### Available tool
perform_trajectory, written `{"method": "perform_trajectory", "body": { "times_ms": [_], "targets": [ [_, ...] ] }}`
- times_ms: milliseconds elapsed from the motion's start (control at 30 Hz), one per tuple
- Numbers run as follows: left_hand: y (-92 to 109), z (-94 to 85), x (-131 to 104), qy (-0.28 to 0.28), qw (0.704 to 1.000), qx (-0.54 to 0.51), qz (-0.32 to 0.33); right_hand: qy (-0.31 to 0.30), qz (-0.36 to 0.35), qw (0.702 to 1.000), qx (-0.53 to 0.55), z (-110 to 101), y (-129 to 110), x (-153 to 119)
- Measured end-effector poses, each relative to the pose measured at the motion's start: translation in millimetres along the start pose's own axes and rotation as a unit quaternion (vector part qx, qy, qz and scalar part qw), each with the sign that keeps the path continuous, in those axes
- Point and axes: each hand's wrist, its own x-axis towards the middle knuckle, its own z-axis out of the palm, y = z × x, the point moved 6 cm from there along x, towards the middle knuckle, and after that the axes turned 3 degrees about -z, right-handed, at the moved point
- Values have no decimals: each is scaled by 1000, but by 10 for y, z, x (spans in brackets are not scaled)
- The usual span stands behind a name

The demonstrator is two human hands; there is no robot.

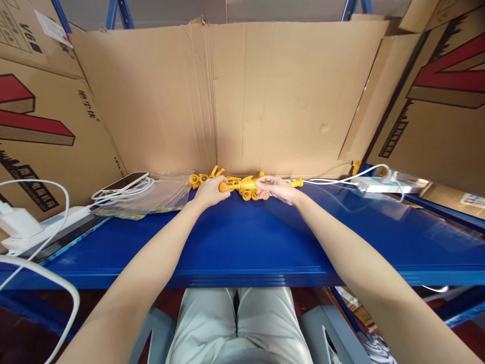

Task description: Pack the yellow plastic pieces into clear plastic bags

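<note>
Several yellow plastic pieces [248,185] lie in a row at the back of the blue shelf [250,237], against the cardboard. My left hand [212,192] is closed around a yellow piece with a round end near the thumb. Other yellow parts with round cups [194,179] show behind and left of that hand. On the right, my right hand [276,188] pinches the other end of the yellow parts between thumb and fingers. A yellow rod end [297,182] sticks out past its right side. Where one piece ends and another begins is hard to tell.
A clear plastic bag [166,194], a phone [127,181] on coiled white cable and a power strip [56,222] are at left. Another power strip [390,185] is back right. Cardboard [284,96] walls the back and sides.
</note>
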Motion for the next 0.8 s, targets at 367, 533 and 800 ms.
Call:
{"method": "perform_trajectory", "body": {
  "times_ms": [367, 533, 800],
  "targets": [
    [15, -6, -2, 2, 1000, 14, 4, 5, 67, 998, -13, 68, 91, 34],
    [-4, -13, 5, 6, 1000, 13, -4, -75, 55, 995, 45, 84, 50, -26],
    [22, -12, -1, 21, 1000, -4, 16, -37, 37, 998, 27, 41, 93, 49]
  ]
}}
